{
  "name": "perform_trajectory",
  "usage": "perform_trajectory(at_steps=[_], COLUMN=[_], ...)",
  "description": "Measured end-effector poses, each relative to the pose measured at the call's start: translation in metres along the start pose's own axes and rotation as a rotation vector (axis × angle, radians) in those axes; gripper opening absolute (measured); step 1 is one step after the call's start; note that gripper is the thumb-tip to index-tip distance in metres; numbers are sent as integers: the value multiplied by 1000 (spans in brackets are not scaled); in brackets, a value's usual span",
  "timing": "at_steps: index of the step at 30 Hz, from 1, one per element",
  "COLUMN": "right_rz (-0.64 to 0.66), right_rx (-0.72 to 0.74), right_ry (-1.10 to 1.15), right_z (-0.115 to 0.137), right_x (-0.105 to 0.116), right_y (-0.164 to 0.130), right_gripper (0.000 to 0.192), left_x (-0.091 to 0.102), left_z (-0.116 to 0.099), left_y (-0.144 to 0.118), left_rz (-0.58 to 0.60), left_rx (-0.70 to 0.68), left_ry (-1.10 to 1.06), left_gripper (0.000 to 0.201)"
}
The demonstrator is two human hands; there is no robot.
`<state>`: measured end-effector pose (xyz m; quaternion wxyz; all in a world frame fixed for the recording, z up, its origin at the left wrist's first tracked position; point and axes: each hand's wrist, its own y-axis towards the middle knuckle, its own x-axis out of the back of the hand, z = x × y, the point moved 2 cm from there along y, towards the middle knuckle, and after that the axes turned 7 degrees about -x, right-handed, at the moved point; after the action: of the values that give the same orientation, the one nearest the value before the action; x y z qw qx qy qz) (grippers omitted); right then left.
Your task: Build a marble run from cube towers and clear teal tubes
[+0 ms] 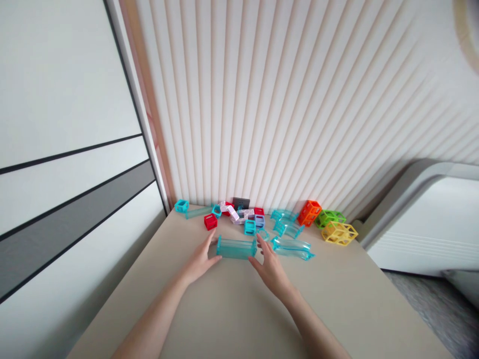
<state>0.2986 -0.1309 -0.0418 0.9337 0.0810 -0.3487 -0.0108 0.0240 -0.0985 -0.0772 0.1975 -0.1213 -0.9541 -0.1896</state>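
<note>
A clear teal track piece (236,248), straight and trough-shaped, is seen lying flat on the beige surface (232,319), and it's gripped at both ends. The left hand (200,261) is pressed against its left end with the fingers spread, and the right hand (272,268) is set against its right end, thumb and fingers curled around it. So neither hand is loose or balled up, both are grasping the same piece.

Everything else can be placed off that track piece. Just behind it, a small teal cube (250,227) is found, with a pale purple cube (259,221) right beside that. A red cube (210,222) is parked behind the left end, near the left hand's fingertips. Further back, against the ribbed wall (284,99), a jumble of white, dark grey and red bits (239,207) is piled up. Behind and well to the left, another teal cube (181,205) is seen with a second straight clear tube (198,212) next to it.

To the right of the track piece, a curved clear track (292,247) is lying almost touching the right hand's fingers, and more curved clear pieces (286,223) are stacked behind it. Beyond those, an orange lattice block (309,213), a green one (329,218) and a yellow one (339,233) are lined up well apart from the hands.
</note>
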Motion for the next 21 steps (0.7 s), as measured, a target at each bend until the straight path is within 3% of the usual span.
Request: perform_trajectory(at_steps=[8,21], right_rz=[-7,64], right_rx=[-81,-174], right_ry=[64,129], right_z=[-12,-12], right_x=[-19,-15], right_y=[-4,2], right_gripper=[74,73], left_x=[3,10], left_z=[2,2], left_y=[1,0], left_rz=[37,1], left_rx=[55,69], left_ry=[31,-20], left_gripper=[74,69])
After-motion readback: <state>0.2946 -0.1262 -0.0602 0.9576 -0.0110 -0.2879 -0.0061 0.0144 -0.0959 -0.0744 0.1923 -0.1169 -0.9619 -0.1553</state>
